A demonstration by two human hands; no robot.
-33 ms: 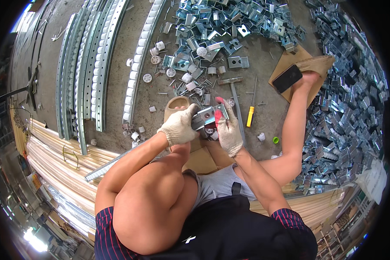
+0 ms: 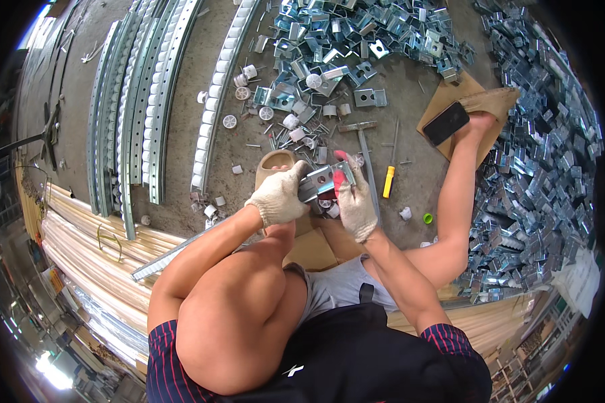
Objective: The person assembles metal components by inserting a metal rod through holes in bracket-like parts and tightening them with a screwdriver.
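Observation:
Both hands wear off-white knit gloves and meet at the end of a roller track rail (image 2: pixel 165 264). That rail slants up from the lower left and passes behind my left forearm. My left hand (image 2: pixel 280 196) is closed around the rail's end, its dark fingertips on the metal. A shiny bracket with round holes (image 2: pixel 323 178) sits at this end, between the hands. With red-tipped fingers and thumb, my right hand (image 2: pixel 356 201) grips the bracket's right side. How bracket and rail join is partly hidden. White rollers (image 2: pixel 333 209) lie just below.
Loose brackets (image 2: pixel 363 40) are heaped at the far middle, with a larger heap (image 2: pixel 538 148) at right. Finished-looking roller rails (image 2: pixel 154 101) lie at left. A hammer (image 2: pixel 364 144), a yellow-handled screwdriver (image 2: pixel 388 181), pins and a green ring (image 2: pixel 428 218) lie nearby. A phone (image 2: pixel 446 123) rests by my foot.

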